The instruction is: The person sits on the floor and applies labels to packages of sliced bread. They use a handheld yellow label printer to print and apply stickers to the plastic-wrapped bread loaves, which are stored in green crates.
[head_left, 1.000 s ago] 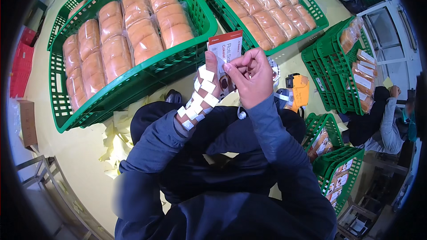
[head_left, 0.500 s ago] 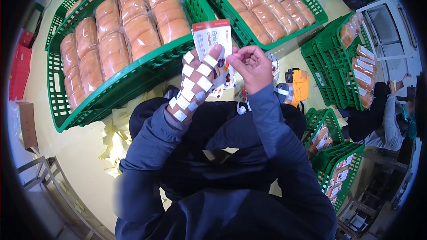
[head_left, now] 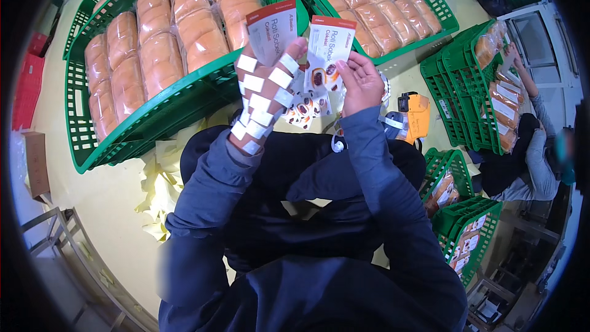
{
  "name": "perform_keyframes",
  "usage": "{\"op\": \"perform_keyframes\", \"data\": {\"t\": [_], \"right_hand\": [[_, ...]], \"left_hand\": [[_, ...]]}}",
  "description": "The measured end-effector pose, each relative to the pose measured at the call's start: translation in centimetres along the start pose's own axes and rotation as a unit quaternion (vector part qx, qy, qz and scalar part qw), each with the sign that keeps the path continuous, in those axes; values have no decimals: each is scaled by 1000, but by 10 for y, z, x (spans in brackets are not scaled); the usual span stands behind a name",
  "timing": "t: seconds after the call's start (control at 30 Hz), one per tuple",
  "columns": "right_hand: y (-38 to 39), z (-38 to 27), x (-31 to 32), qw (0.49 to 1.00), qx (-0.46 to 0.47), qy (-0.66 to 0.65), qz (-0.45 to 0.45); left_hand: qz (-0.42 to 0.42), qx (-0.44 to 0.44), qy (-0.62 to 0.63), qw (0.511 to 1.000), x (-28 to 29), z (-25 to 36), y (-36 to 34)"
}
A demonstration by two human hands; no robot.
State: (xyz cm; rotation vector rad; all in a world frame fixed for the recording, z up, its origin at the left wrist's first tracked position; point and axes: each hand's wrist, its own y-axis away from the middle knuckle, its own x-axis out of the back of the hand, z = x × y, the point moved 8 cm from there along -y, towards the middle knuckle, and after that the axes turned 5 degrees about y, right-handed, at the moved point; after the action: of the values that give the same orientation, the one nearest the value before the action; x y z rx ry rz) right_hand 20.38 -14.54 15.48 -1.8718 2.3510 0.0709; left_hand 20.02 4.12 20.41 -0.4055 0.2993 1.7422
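Observation:
Several small white square stickers cover the back of my left hand [head_left: 261, 99]. Its fingers grip a white printed label [head_left: 272, 32] with a red top band, in front of the large green crate [head_left: 203, 95]. My right hand [head_left: 362, 86] pinches a second label [head_left: 327, 40] of the same kind, which also shows a printed food picture. The two labels stand apart, side by side. Below my hands, more printed labels [head_left: 302, 112] can be partly seen. Plastic-wrapped bread loaves [head_left: 161, 55] fill the large crate.
Another green crate [head_left: 412, 42] of wrapped bread stands at the far right. An orange handheld device [head_left: 416, 115] lies right of my knees. Stacked green crates [head_left: 458, 92] stand further right, where another person [head_left: 534, 154] reaches into one. Crumpled yellowish paper [head_left: 161, 190] lies at left.
One label has come away into my right hand, while my left hand keeps another and has shifted left. At the right, the other person's arm has reached up to the stacked crates.

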Motion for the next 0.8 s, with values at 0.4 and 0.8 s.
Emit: {"op": "perform_keyframes", "data": {"t": [0.4,0.8], "right_hand": [[-9,8,0,997,2,69,-35],[6,-92,-49,887,139,243,-366]], "left_hand": [[-86,-76,-167,979,5,16,-3],[-251,-52,-89,962,-34,-13,13]]}}
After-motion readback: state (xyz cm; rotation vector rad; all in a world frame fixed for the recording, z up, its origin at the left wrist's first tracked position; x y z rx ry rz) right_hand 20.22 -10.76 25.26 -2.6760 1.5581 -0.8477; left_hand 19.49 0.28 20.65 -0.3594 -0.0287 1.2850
